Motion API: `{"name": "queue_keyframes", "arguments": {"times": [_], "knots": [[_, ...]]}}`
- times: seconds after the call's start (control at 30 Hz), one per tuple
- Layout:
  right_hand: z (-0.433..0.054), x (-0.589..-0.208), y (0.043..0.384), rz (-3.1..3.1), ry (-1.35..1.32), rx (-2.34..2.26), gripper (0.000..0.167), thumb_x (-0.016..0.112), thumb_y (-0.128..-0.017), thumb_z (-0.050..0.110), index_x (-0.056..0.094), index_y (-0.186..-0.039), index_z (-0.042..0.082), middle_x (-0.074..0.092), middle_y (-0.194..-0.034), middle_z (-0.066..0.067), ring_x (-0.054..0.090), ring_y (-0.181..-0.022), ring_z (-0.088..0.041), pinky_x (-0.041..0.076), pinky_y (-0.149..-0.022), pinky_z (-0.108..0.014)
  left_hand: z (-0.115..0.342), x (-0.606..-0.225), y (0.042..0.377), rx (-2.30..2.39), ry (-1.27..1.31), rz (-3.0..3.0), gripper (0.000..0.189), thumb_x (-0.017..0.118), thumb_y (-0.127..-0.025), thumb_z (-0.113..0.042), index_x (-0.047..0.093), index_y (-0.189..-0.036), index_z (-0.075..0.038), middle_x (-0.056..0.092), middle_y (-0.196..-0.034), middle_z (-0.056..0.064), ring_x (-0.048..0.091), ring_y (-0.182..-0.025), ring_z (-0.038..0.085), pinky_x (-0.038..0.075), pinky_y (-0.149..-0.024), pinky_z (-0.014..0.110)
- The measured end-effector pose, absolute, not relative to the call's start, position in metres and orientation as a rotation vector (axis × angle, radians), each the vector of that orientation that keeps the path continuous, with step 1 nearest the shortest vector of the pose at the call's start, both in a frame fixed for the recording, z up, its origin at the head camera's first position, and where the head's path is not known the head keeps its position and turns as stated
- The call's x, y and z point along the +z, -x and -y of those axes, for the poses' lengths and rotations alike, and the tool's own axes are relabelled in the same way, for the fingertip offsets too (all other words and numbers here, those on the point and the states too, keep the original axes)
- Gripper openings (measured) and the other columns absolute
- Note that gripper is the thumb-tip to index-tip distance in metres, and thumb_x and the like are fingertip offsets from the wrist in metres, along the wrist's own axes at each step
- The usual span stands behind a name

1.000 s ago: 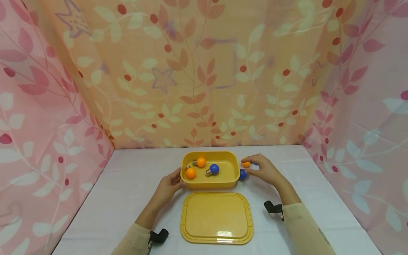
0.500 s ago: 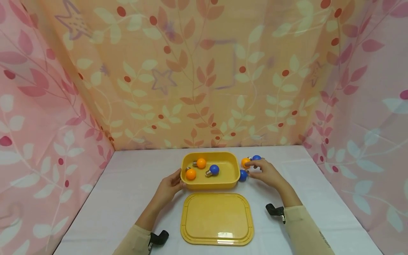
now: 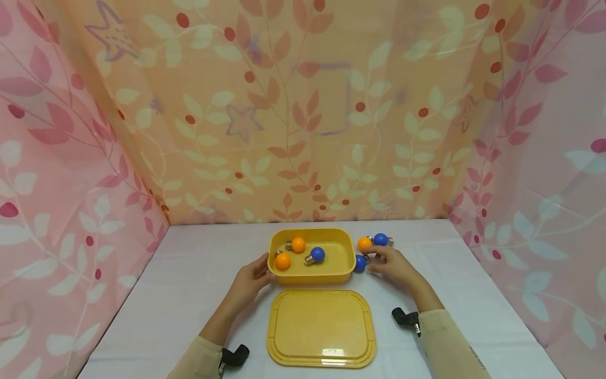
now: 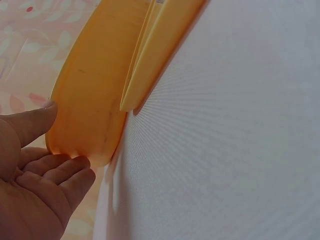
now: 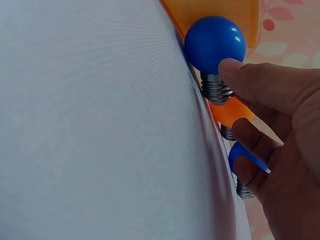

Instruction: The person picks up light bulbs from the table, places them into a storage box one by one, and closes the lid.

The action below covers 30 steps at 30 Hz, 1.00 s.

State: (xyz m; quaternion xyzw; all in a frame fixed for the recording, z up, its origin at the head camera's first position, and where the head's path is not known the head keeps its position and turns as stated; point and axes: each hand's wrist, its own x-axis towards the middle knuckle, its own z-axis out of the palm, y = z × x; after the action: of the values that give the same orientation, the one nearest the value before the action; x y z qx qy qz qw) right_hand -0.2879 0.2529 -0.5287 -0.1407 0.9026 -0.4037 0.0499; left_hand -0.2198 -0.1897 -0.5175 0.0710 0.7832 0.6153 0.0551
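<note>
My left hand holds the left end of a yellow plastic box, thumb on the near corner and curled fingers at the end wall. Inside lie two orange light bulbs and one blue light bulb. To the right of the box, my right hand pinches another blue light bulb close to its metal screw base; the index fingertip is hidden in the right wrist view. Just behind are an orange bulb and a third blue bulb, both lying on the table.
A yellow lid lies flat on the white tablecloth in front of the box. Patterned curtains close off the back and both sides. A black wrist camera sticks out from each sleeve.
My right hand has drawn back from the orange bulb toward the near blue bulb, uncovering the far blue one. The left hand stays on the box.
</note>
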Motion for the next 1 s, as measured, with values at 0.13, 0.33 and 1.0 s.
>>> {"name": "queue_keyframes", "arguments": {"times": [0.13,0.33,1.0], "knots": [[-0.2536,-0.5308,0.2883,-2.761,0.439,-1.231,0.04,0.084,-0.086,0.023,0.073,-0.124,0.025,0.07,-0.125,0.001,0.06,-0.108,-0.024,0.05,-0.1,-0.05,0.1899,-0.5168,0.2196,1.872,-0.219,-2.375,0.076,0.075,-0.095,-0.012,0.035,-0.16,-0.008,0.04,-0.161,0.013,0.047,-0.143,0.029,0.053,-0.103,0.028],[-0.2542,-0.5349,0.2884,-2.753,0.382,-1.223,0.033,0.084,-0.087,0.022,0.074,-0.117,0.027,0.072,-0.119,0.004,0.06,-0.105,-0.023,0.052,-0.102,-0.051,0.1896,-0.5173,0.2198,1.869,-0.233,-2.382,0.076,0.074,-0.095,-0.01,0.034,-0.16,-0.006,0.04,-0.161,0.016,0.047,-0.143,0.031,0.053,-0.103,0.029],[-0.2581,-0.5339,0.2865,-2.739,0.316,-1.27,0.032,0.087,-0.084,0.034,0.076,-0.112,0.025,0.067,-0.097,0.0,0.056,-0.088,-0.023,0.05,-0.075,-0.031,0.1886,-0.5172,0.2188,1.883,-0.239,-2.361,0.076,0.073,-0.096,-0.012,0.034,-0.16,-0.006,0.04,-0.161,0.016,0.046,-0.144,0.031,0.053,-0.102,0.027]]}}
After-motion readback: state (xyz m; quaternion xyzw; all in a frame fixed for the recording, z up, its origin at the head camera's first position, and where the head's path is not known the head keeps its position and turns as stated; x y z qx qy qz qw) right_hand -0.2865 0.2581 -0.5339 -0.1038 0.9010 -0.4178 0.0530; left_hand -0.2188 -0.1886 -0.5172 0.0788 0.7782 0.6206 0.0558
